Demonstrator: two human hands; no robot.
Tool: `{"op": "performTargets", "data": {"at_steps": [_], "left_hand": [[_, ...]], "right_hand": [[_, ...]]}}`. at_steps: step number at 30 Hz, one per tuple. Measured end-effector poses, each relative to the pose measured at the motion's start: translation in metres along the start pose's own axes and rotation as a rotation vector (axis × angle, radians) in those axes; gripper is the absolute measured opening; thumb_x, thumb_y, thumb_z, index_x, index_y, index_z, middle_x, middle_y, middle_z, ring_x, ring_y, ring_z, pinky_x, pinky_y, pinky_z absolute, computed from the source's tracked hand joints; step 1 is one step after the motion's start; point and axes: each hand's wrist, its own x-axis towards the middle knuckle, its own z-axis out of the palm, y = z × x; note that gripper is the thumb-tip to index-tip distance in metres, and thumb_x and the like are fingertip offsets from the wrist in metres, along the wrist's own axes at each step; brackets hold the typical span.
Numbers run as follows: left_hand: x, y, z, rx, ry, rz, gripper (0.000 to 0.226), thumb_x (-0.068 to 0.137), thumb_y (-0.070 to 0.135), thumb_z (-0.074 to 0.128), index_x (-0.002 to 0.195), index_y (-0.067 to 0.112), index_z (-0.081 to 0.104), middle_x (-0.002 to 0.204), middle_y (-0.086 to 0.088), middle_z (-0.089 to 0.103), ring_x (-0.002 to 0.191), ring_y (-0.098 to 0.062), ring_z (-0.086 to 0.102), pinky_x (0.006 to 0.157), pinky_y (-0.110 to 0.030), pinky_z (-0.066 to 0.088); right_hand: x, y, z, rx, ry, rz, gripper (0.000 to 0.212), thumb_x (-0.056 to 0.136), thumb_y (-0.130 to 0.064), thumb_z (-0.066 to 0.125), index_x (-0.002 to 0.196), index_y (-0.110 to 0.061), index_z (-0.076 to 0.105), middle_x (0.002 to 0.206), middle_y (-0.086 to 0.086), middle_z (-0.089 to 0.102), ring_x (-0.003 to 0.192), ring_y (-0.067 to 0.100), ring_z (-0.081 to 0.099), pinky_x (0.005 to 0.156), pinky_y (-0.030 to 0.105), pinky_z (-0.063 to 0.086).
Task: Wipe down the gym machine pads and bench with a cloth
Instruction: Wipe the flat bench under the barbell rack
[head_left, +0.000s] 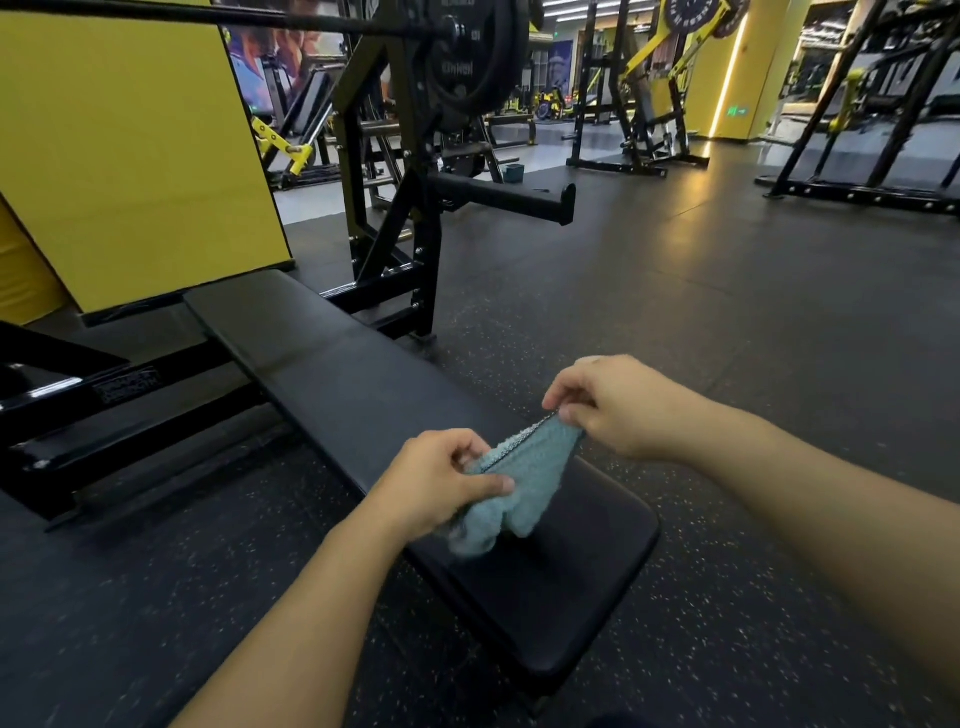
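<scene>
Gym floor, dark rubber w/ pale flecks, lit from ceiling strips far back. Yellow wall panel upper left. Black flat bench runs diagonally from mid-left down toward lower right; its near end sits under both hands. Bench pad matte black, slight sheen on far half.

Behind bench: black rack upright w/ barbell across top, dark weight plates loaded on rt end. Horizontal black peg sticks out to the right at mid height. Farther back, yellow-and-black machines and another black frame at far right.

Cloth: light blue-green, fluffy, bunched, held above near end of bench; can't tell if lower folds touch pad. Upper edge stretched taut btwn the two hands, rest hangs in loose folds, somewhat motion-blurred.

Left hand: fingers curled, thumb over top, gripping cloth's left portion. Right hand: thumb and fingertips pinching cloth's upper rt corner, held higher than left. Both forearms bare, reaching in from bottom of frame.
</scene>
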Motion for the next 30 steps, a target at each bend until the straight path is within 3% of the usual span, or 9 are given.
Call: {"op": "performTargets", "data": {"at_steps": [3,7,10,12,15,19,23,26,30], "left_hand": [[0.002,-0.007,-0.015,-0.026,0.064,-0.006,0.024,0.076,0.047,0.088,0.082,0.027,0.075,0.065,0.009,0.063,0.059,-0.006,0.053,0.060,-0.026,0.046],[0.001,-0.003,-0.025,-0.197,0.101,0.031,0.018,0.080,0.029,0.088,0.094,0.021,0.079,0.071,0.009,0.066,0.063,-0.006,0.055,0.062,-0.018,0.046],[0.003,0.000,-0.026,-0.179,0.172,0.068,0.005,0.089,0.030,0.080,0.094,0.029,0.080,0.080,0.003,0.072,0.070,-0.012,0.060,0.066,-0.019,0.051],[0.005,-0.001,-0.029,-0.016,0.227,0.074,0.010,0.094,0.042,0.070,0.093,0.036,0.078,0.086,0.009,0.076,0.078,-0.011,0.068,0.078,-0.028,0.057],[0.001,0.001,-0.031,0.288,0.278,0.087,0.015,0.096,0.054,0.061,0.095,0.046,0.074,0.084,0.028,0.071,0.083,0.003,0.065,0.080,-0.031,0.057],[0.000,0.003,-0.039,0.461,0.316,0.133,0.012,0.094,0.047,0.061,0.098,0.054,0.070,0.081,0.034,0.068,0.080,0.008,0.064,0.076,-0.029,0.058],[0.004,0.001,-0.051,0.108,0.369,0.085,0.007,0.092,0.044,0.072,0.090,0.042,0.079,0.073,0.025,0.071,0.064,0.007,0.061,0.069,-0.025,0.049],[0.005,0.003,-0.054,-0.107,0.358,0.010,0.010,0.090,0.036,0.077,0.088,0.027,0.079,0.062,0.012,0.067,0.050,-0.007,0.057,0.056,-0.024,0.047],[0.003,0.006,-0.049,-0.451,0.331,-0.067,0.007,0.096,0.016,0.070,0.099,0.010,0.072,0.084,-0.013,0.075,0.075,-0.025,0.077,0.065,-0.032,0.065]], "right_hand": [[0.006,0.008,-0.003,-0.085,0.021,-0.016,0.023,0.102,-0.018,0.054,0.115,-0.027,0.070,0.108,-0.006,0.054,0.105,0.015,0.053,0.086,0.023,0.036],[0.005,0.016,-0.006,-0.108,0.028,0.020,0.022,0.104,-0.021,0.050,0.116,-0.029,0.067,0.111,-0.004,0.050,0.105,0.016,0.051,0.090,0.030,0.040],[0.002,0.019,-0.009,-0.114,0.031,0.027,0.023,0.105,-0.020,0.048,0.116,-0.028,0.067,0.110,-0.004,0.049,0.106,0.017,0.052,0.091,0.031,0.041],[0.000,0.021,-0.011,-0.102,0.031,0.037,0.022,0.105,-0.021,0.048,0.115,-0.028,0.067,0.110,-0.006,0.049,0.105,0.015,0.051,0.088,0.028,0.037],[-0.001,0.024,-0.015,-0.086,0.075,0.045,0.020,0.105,-0.024,0.048,0.112,-0.030,0.066,0.108,-0.008,0.049,0.102,0.013,0.049,0.087,0.030,0.038],[-0.001,0.030,-0.018,-0.081,0.126,0.069,0.016,0.105,-0.026,0.045,0.107,-0.031,0.061,0.107,-0.007,0.050,0.101,0.015,0.049,0.087,0.032,0.040],[-0.004,0.038,-0.022,-0.022,0.155,0.098,0.014,0.105,-0.024,0.044,0.104,-0.029,0.057,0.103,-0.007,0.058,0.096,0.015,0.054,0.080,0.033,0.039],[-0.006,0.042,-0.026,0.048,0.184,0.123,0.013,0.106,-0.026,0.046,0.103,-0.032,0.057,0.093,-0.010,0.063,0.083,0.010,0.059,0.069,0.034,0.045],[-0.008,0.044,-0.019,0.050,0.133,0.089,0.016,0.106,-0.025,0.047,0.102,-0.033,0.060,0.092,-0.016,0.062,0.081,0.004,0.058,0.065,0.025,0.041]]}}
